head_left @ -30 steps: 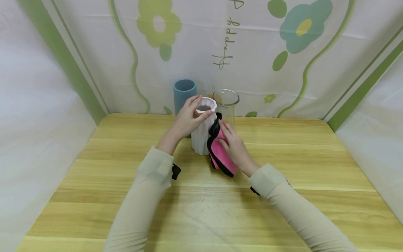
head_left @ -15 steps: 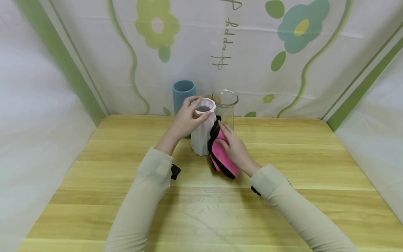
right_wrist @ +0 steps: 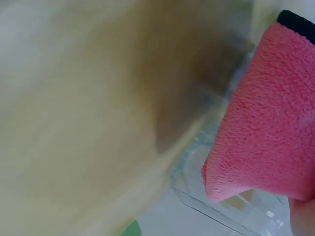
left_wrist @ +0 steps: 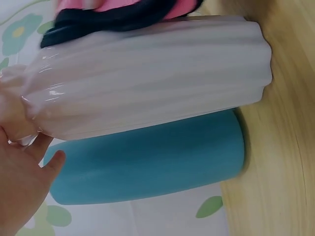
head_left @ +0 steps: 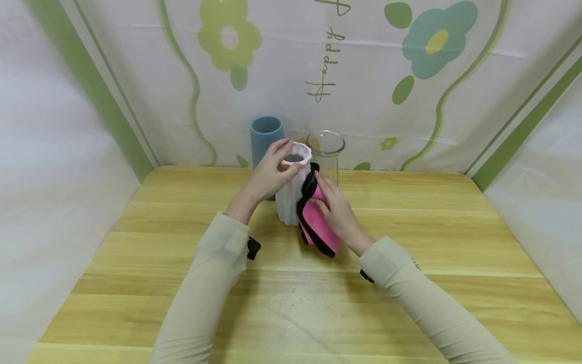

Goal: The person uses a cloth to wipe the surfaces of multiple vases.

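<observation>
A white, fluted vase (head_left: 288, 202) stands upright on the table in the head view. My left hand (head_left: 268, 172) grips it at the wavy rim, thumb and fingers on either side of the mouth. In my right hand (head_left: 338, 210) is a folded pink cloth (head_left: 320, 227) with black edging, pressed to the vase's right side. The left wrist view shows the glossy vase body (left_wrist: 147, 83) lengthwise, the cloth's black edge touching it. Close up in the right wrist view, the cloth (right_wrist: 266, 118) looks fluffy; most of the right hand is out of that frame.
Behind the white vase to the left stands a blue cylindrical vase (head_left: 262, 144). A clear glass vase (head_left: 331, 164) is behind to the right, partly hidden by the cloth and hand. A flower-printed curtain (head_left: 364, 91) hangs along the table's back edge (head_left: 409, 173).
The right hand and cloth have slid slightly down the vase's side, then back up and a little left. The left hand keeps its grip on the rim, and the vase stays in place.
</observation>
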Available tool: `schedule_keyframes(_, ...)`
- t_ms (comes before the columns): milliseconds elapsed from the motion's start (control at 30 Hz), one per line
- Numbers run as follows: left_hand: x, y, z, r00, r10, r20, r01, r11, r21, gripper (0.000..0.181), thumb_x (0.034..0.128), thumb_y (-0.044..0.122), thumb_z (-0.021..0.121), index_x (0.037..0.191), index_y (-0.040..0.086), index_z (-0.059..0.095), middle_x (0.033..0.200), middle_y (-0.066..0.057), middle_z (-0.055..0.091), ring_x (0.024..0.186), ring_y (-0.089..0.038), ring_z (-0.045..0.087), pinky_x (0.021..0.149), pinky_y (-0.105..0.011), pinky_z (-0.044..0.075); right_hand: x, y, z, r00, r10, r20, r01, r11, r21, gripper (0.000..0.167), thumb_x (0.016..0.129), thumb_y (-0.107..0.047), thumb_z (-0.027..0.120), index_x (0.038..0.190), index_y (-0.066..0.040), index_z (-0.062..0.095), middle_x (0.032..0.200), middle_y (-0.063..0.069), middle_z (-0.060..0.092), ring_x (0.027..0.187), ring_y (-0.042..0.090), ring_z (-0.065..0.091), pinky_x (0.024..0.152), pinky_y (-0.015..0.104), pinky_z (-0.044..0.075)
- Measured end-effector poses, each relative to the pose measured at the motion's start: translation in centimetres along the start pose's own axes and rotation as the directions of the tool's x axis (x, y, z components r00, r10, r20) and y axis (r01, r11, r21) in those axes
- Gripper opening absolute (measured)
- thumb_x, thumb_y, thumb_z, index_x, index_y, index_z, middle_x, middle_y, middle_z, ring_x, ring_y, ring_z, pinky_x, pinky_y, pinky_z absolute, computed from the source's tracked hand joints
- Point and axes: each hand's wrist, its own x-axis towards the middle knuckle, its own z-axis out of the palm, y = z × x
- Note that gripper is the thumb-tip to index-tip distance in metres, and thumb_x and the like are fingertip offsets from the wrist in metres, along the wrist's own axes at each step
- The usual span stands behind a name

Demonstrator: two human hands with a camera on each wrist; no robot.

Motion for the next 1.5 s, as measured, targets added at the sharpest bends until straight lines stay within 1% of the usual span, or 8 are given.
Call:
schedule_keyframes(133,0.0,-0.1,0.2,1.0,-0.01,-0.022,0.01,1.0,0.013,0.075,0.0941,0.041,0.054,0.154,0.013,0.019,0.16,-0.003,0.01,0.118,-0.025,0.057,0.098,-0.038,0.049,-0.8,0.9,0.7,0.995,0.051,0.086,-0.048,0.998,-0.035,0.063,0.094,-0.014,0.059,0.15,-0.008,0.031,0.15,0.02,0.037,0.138,0.038,0.037,0.111,0.05,0.034)
schedule_keyframes(267,0.0,-0.1,0.3,0.999,-0.01,-0.049,0.013,0.998,0.062,0.075,0.0939,0.045,0.055,0.153,0.015,0.02,0.158,-0.01,0.009,0.113,-0.024,0.058,0.098,-0.04,0.049,-1.3,1.4,1.1,0.985,0.095,0.144,-0.087,0.994,-0.063,0.064,0.094,-0.019,0.058,0.151,-0.01,0.03,0.151,0.019,0.036,0.136,0.039,0.039,0.109,0.051,0.037)
schedule_keyframes(567,-0.1,0.1,0.0,0.999,0.031,-0.03,-0.028,0.995,0.1,0.071,0.0976,0.039,0.051,0.153,0.008,0.02,0.157,-0.013,0.017,0.118,-0.029,0.058,0.096,-0.041,0.051,-0.6,0.3,0.4,0.998,0.054,0.035,-0.053,0.998,-0.02,0.063,0.095,-0.014,0.057,0.151,-0.01,0.028,0.151,0.019,0.036,0.138,0.038,0.037,0.111,0.049,0.035)
schedule_keyframes(800,-0.2,0.1,-0.5,0.999,0.032,0.016,-0.032,0.999,0.035,0.065,0.1003,0.032,0.046,0.153,0.007,0.018,0.159,-0.01,0.014,0.122,-0.033,0.052,0.099,-0.043,0.048,0.2,-0.4,-0.2,1.0,-0.003,-0.022,0.003,1.0,0.0,0.063,0.094,-0.012,0.058,0.151,-0.01,0.03,0.15,0.015,0.039,0.137,0.034,0.04,0.11,0.046,0.037)
schedule_keyframes(1000,-0.2,-0.2,-0.3,1.0,0.014,0.004,-0.015,0.998,0.053,0.07,0.0972,0.038,0.049,0.154,0.011,0.018,0.16,-0.006,0.014,0.116,-0.028,0.056,0.094,-0.04,0.051,-0.3,-0.1,0.5,1.0,-0.017,-0.002,0.017,1.0,-0.003,0.063,0.092,-0.009,0.06,0.149,-0.007,0.033,0.148,0.02,0.039,0.137,0.039,0.038,0.111,0.048,0.036)
schedule_keyframes(1233,-0.1,0.0,0.2,0.996,-0.002,-0.087,0.012,0.993,0.116,0.078,0.0912,0.046,0.059,0.152,0.011,0.026,0.158,-0.009,0.018,0.137,-0.031,0.037,0.107,-0.047,0.04,-1.2,0.8,1.4,0.996,0.043,0.081,-0.038,0.997,-0.064,0.063,0.093,-0.015,0.061,0.149,-0.007,0.033,0.149,0.021,0.038,0.135,0.039,0.041,0.109,0.049,0.038)
schedule_keyframes(1367,-0.2,0.0,0.2,0.994,0.002,-0.11,0.016,0.986,0.166,0.075,0.0914,0.045,0.059,0.151,0.012,0.028,0.155,-0.012,0.024,0.128,-0.032,0.048,0.101,-0.044,0.046,-1.3,0.9,1.6,0.994,0.053,0.094,-0.047,0.996,-0.072,0.062,0.093,-0.016,0.06,0.149,-0.009,0.033,0.15,0.019,0.038,0.135,0.039,0.042,0.108,0.049,0.039)
schedule_keyframes(1500,-0.2,-0.1,0.1,0.994,-0.001,-0.107,0.019,0.985,0.169,0.073,0.0907,0.043,0.06,0.151,0.015,0.03,0.154,-0.011,0.028,0.121,-0.029,0.053,0.095,-0.04,0.05,-1.0,0.3,1.2,0.999,0.03,0.045,-0.028,0.999,-0.041,0.062,0.094,-0.014,0.059,0.15,-0.01,0.032,0.151,0.018,0.037,0.135,0.039,0.041,0.108,0.049,0.039)
